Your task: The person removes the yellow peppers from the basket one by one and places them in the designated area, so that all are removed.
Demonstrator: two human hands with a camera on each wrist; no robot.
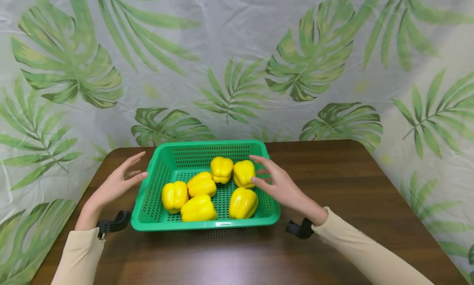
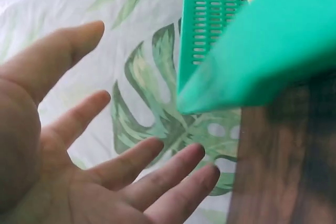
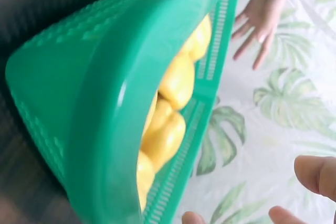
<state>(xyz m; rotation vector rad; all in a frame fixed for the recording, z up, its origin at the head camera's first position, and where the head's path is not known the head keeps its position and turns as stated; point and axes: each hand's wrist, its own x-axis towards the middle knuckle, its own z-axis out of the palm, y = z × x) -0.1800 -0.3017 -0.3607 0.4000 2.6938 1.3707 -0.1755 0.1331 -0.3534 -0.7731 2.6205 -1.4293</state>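
Note:
A green plastic basket (image 1: 205,225) with slotted walls stands on the table, holding several yellow bell peppers (image 1: 200,209). Beside its left rim is my left hand (image 1: 120,181), fingers spread and loosely bent, nothing in its grasp. The left wrist view shows a gap between these fingers (image 2: 134,161) and the basket corner (image 2: 220,95). My right hand (image 1: 277,184) hovers at the right rim, fingers relaxed and holding nothing. Its thumb tip overlaps the edge of the back-right pepper (image 1: 243,174) in the head view. Only some right fingertips (image 3: 315,174) show in the right wrist view.
The dark brown wooden table (image 1: 326,244) extends in front of the basket and to its right. Behind it hangs a pale cloth (image 1: 237,38) printed with green leaves. Black wrist mounts (image 1: 115,222) sit on both forearms below the hands.

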